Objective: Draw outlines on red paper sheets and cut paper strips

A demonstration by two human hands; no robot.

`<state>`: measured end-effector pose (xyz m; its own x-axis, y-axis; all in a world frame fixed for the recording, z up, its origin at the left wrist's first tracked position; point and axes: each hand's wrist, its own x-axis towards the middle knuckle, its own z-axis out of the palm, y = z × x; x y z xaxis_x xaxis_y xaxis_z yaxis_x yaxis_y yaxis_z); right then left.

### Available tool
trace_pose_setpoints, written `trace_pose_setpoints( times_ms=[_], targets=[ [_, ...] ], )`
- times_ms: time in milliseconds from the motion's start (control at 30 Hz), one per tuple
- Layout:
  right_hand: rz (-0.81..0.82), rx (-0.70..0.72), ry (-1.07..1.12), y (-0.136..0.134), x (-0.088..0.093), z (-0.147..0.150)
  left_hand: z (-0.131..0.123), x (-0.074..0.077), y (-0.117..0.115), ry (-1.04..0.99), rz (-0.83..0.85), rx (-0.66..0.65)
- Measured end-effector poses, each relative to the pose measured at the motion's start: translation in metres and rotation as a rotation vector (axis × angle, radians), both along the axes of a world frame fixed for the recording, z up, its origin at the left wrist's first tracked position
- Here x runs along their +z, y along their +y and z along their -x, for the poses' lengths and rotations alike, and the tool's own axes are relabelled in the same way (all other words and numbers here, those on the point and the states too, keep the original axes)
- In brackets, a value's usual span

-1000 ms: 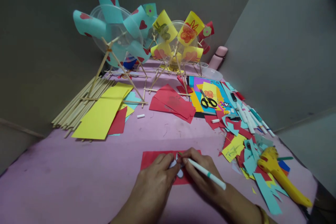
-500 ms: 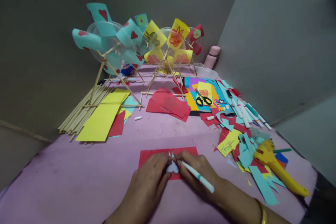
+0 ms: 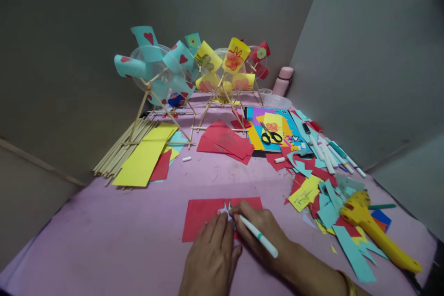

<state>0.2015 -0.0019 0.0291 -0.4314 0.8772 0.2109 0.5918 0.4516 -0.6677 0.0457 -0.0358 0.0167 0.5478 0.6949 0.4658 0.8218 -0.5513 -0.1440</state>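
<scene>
A red sheet of paper (image 3: pixel 196 215) lies on the pink tabletop in front of me. On it is a small pale cutout (image 3: pixel 225 210) with two thin prongs at the top, partly covered by my fingers. My left hand (image 3: pixel 213 247) lies flat over the cutout's lower part and the sheet, fingers stretched out. In my right hand (image 3: pixel 262 229) is a white marker with a green band (image 3: pixel 260 236), its tip end hidden at the cutout's right edge.
Paper scraps (image 3: pixel 328 215), a yellow glue gun (image 3: pixel 381 236) and several markers (image 3: pixel 324 155) lie right. Scissors (image 3: pixel 271 136) rest on coloured sheets. Paper-bladed wheels on stick frames (image 3: pixel 152 97) stand behind, with a stick bundle (image 3: pixel 121 148) and yellow strips (image 3: pixel 145 159) left.
My left hand has shifted from the cutout's left side to lie flat across its lower part. My right hand stays at the right edge with the marker. The camera view has shifted slightly.
</scene>
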Motion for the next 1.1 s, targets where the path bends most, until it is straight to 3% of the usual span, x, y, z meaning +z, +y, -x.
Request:
trace_pose_setpoints(
  times_ms=[333,533,867,1100],
  targets=[
    [0.125,-0.035,0.093,0.0,-0.003,-0.001,0.004,0.0,0.004,-0.039,0.039,-0.035],
    [0.199,-0.063,0.143,0.006,0.006,-0.001,0.006,-0.003,0.006,-0.067,0.069,-0.055],
    [0.209,0.024,0.184,0.024,0.002,0.005,0.009,-0.011,0.007,-0.086,0.041,-0.055],
    [0.241,-0.106,0.29,0.023,0.011,0.006,0.009,-0.008,0.008,-0.106,-0.026,-0.065]
  ],
)
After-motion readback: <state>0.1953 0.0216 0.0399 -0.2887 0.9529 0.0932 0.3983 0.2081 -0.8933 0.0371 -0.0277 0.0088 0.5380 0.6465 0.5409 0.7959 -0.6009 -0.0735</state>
